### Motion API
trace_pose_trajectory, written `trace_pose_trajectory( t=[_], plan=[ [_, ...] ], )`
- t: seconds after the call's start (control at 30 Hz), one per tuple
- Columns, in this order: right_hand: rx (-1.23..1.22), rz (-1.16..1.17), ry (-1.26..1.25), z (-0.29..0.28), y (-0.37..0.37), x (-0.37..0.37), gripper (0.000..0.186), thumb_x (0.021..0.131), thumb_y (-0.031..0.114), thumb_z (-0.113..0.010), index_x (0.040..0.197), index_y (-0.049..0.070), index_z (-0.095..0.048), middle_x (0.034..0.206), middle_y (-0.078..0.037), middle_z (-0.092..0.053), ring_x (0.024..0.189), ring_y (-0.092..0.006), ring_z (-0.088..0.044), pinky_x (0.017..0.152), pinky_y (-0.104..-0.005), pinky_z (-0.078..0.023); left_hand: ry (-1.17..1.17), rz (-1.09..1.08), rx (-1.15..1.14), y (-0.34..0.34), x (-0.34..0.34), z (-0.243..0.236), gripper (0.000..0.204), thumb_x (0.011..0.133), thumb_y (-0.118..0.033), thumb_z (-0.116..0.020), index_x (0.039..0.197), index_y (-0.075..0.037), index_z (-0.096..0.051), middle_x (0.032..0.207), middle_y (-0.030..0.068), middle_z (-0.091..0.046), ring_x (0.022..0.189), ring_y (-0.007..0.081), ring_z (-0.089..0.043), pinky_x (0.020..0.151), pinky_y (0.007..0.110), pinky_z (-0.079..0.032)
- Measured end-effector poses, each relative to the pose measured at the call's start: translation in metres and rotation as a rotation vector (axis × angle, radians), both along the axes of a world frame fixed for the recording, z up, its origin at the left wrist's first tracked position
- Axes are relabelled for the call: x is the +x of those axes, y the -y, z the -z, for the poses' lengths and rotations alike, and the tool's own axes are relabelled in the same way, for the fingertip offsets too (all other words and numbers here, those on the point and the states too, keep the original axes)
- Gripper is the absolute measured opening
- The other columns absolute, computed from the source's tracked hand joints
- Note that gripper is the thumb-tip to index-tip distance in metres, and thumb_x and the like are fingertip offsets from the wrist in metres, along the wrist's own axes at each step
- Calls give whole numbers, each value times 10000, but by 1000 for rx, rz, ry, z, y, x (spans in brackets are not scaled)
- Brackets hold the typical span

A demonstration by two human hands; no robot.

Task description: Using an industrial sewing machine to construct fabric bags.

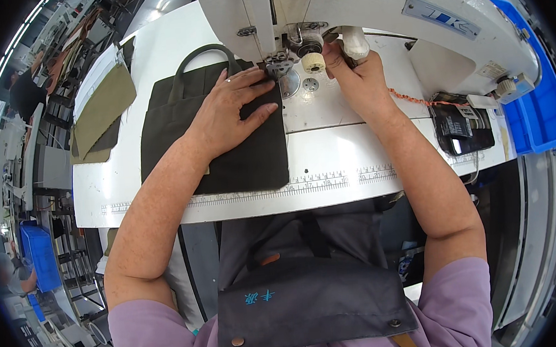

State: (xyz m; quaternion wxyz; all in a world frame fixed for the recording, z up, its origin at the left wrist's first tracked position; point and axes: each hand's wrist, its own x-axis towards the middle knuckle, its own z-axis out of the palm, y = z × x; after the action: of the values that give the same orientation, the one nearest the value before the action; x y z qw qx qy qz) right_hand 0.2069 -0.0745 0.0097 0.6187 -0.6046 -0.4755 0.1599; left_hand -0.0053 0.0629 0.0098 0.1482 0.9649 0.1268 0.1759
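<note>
A dark green fabric bag (177,116) with a looped handle lies flat on the white sewing table (329,163). My left hand (231,109) presses flat on the bag, fingers spread and pointing toward the presser foot (277,64) of the white sewing machine (369,6). My right hand (355,78) is raised behind the needle area, its fingers closed around a white lever (354,42) on the machine head, beside a cream knob (313,61).
Olive fabric pieces (102,105) are stacked at the table's left end. A black control box (462,128) sits right of the machine, with a blue bin (534,104) beyond. A printed ruler runs along the table's front edge. Another blue bin (39,255) stands on the floor left.
</note>
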Motion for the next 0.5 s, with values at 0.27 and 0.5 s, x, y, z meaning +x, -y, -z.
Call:
trace_pose_trajectory(
  t=[0.27,0.5],
  plan=[
    [-402,62,433,-2,3,1,463,943,514,-679,1011,66,-775,748,-100,-713,746,-235,-695,683,-370,-530,40,-41,18,-10,8,4,390,927,-293,-732,1239,-60,-719,1338,186,-642,1313,351,-567,1205,557,-319],
    [-379,47,840,-6,8,4,454,920,493,-672,1102,79,-711,876,-128,-726,840,-319,-715,761,-443,-555,227,-26,395,-1,5,-8,362,843,-330,-795,1064,-49,-740,1085,126,-683,1058,333,-655,1013,465,-487]
  ],
)
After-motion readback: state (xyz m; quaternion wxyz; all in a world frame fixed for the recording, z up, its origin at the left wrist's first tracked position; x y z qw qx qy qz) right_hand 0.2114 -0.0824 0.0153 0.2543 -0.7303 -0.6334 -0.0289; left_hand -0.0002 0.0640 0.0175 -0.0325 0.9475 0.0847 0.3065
